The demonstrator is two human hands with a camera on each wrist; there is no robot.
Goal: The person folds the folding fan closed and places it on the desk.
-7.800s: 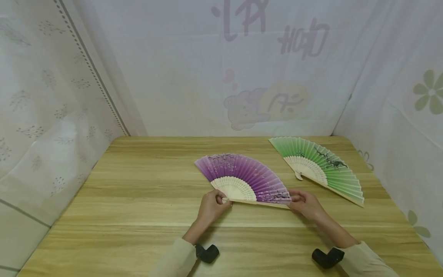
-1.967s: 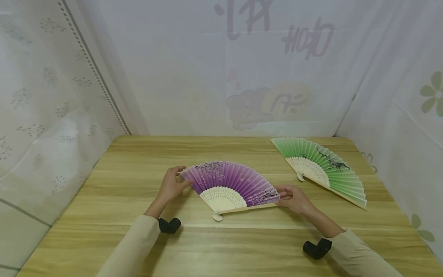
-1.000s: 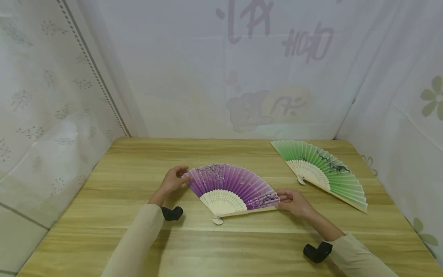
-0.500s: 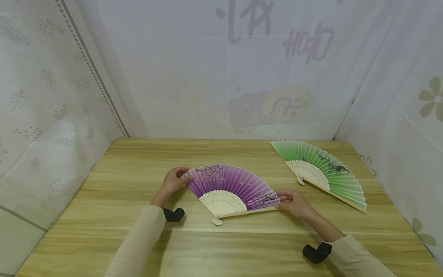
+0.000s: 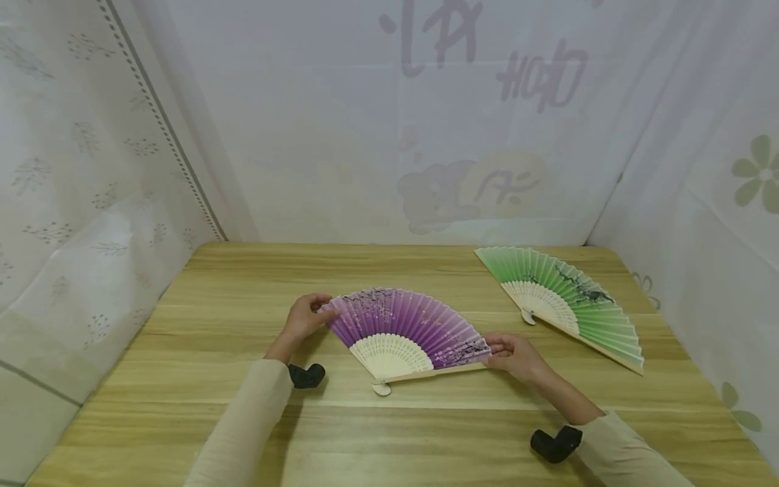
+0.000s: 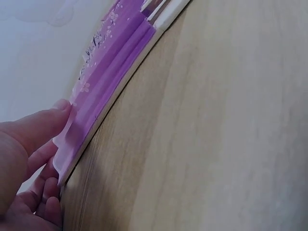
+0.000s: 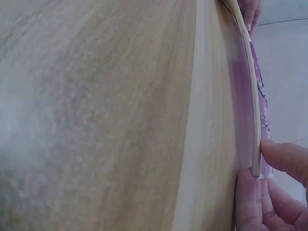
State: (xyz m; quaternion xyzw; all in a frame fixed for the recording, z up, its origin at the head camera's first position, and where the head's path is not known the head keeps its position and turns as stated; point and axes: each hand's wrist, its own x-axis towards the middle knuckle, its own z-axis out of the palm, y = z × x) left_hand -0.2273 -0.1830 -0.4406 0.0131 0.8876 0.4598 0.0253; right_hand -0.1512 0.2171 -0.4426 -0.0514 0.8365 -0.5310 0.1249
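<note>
Spread wide, a purple folding fan (image 5: 420, 318) with blossom print and pale ribs occupies the middle of the wooden table. Its pivot end points toward me. At the fan's left upper corner my left hand (image 5: 304, 316) pinches the edge. The left wrist view shows that thumb (image 6: 43, 126) at the purple cloth (image 6: 103, 84), with fingers curled below. My right hand (image 5: 517, 357) pinches the tip of the right outer stick. In the right wrist view the right thumb (image 7: 284, 156) presses one side of the stick (image 7: 255, 115), fingers (image 7: 248, 197) underneath.
A green folding fan (image 5: 593, 318), also spread, lies at the table's back right. Printed white cloths (image 5: 316, 149) hang behind and at both sides. A black wrist mount sits at each sleeve cuff (image 5: 262, 392). The wooden tabletop (image 5: 243, 284) extends around the purple fan.
Since the oldest frame, my left hand has gone from the fan's pivot to its upper left corner. The purple fan has shifted left and slightly nearer. Over the last second almost nothing moves.
</note>
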